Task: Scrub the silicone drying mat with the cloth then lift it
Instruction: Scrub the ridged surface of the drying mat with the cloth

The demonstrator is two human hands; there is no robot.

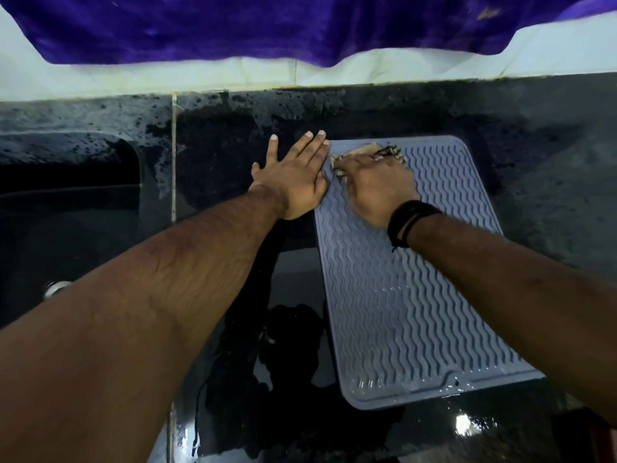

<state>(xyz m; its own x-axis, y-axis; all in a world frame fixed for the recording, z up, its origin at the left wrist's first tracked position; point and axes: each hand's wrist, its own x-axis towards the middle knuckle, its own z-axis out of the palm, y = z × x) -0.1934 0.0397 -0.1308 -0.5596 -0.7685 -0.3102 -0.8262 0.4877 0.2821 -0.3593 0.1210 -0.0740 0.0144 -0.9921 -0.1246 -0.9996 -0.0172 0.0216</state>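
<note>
A grey silicone drying mat with wavy ridges lies flat on the wet black counter, its near end glistening with water. A crumpled tan and dark patterned cloth sits on the mat's far left corner. My right hand, with a black band at the wrist, is closed over the cloth and presses it onto the mat. My left hand lies flat, fingers spread, on the counter against the mat's left edge, its side touching the rim.
A dark sink with a metal drain lies to the left. A purple cloth hangs over the pale tiled wall behind the counter. Water pools on the counter near the mat's front edge.
</note>
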